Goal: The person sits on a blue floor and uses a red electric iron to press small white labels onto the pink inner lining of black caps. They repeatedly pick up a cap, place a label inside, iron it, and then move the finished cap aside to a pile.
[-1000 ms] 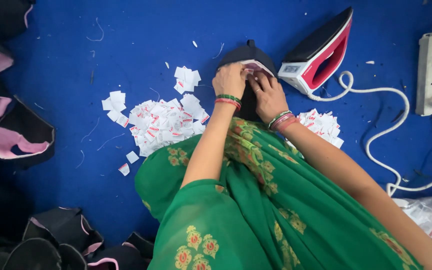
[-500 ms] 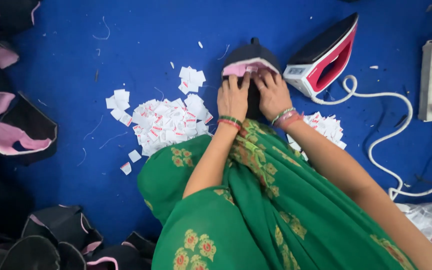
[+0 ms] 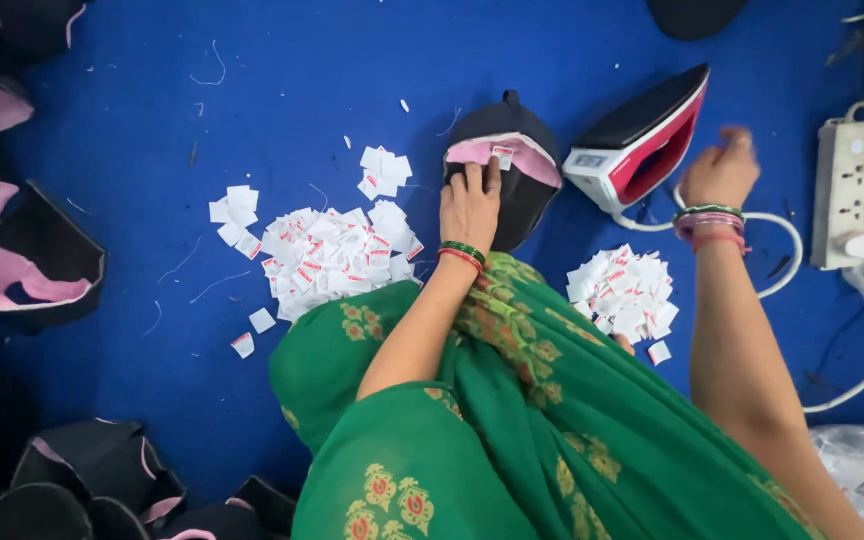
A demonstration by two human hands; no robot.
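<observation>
Single head-worn view, steeply downward, close over the blue floor (image 3: pixel 252 90).

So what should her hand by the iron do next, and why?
Probably close on the iron. The right hand hovers open beside it, while the left hand pins a small white label on the black cap's pink lining.

Our green, gold-flowered sari (image 3: pixel 552 420), black cap (image 3: pixel 512 170) lined pink, red-and-white iron (image 3: pixel 642 145), blue floor (image 3: pixel 252 90).

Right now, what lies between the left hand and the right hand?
In the head view, the red and white iron sits between the left hand and right hand.
</observation>
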